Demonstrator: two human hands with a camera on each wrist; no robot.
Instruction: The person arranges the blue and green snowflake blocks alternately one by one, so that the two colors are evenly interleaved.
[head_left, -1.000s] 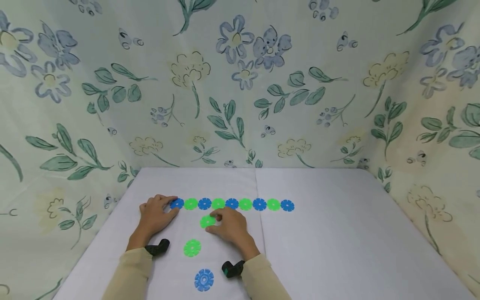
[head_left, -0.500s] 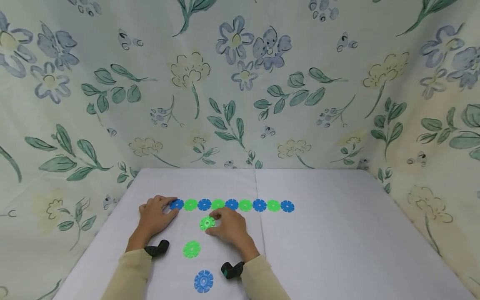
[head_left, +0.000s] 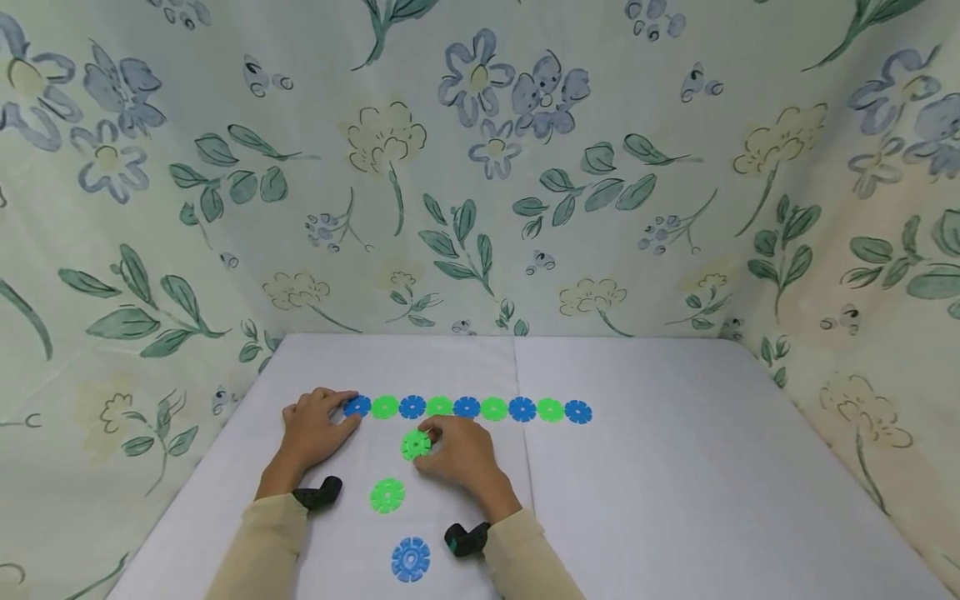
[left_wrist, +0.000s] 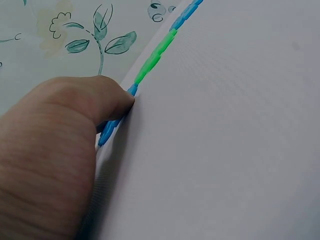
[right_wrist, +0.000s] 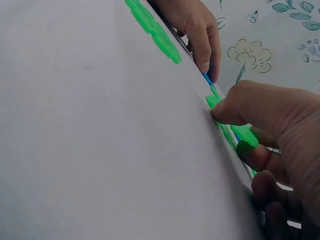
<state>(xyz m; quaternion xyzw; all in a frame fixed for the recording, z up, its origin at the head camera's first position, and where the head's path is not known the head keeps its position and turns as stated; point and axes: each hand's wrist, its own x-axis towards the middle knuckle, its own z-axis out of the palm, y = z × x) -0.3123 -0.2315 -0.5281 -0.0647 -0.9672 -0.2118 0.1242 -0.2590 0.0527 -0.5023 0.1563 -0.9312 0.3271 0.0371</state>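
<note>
A row of interlocking snowflake discs, blue and green by turns, lies across the white table in the head view. At its left end my left hand (head_left: pixel 313 432) holds the end blue disc (head_left: pixel 357 407) between thumb and forefinger; the left wrist view shows the thumb (left_wrist: pixel 112 97) against that disc's near edge. Just in front of the row, my right hand (head_left: pixel 467 454) pinches a green disc (head_left: pixel 415 445) by its right side. That disc (right_wrist: pixel 245 135) appears tilted in the right wrist view, partly covered by the thumb.
Nearer the body lie a loose green disc (head_left: pixel 387 495) and a loose blue disc (head_left: pixel 411 559). The row's right end is a blue disc (head_left: pixel 578 412). Floral cloth (head_left: pixel 450 250) hangs behind and at both sides of the table (head_left: pixel 712 483).
The green disc in my right hand has changed its tilt slightly between the fingers. My left hand stays at the end blue disc. The whole head view has shifted a little.
</note>
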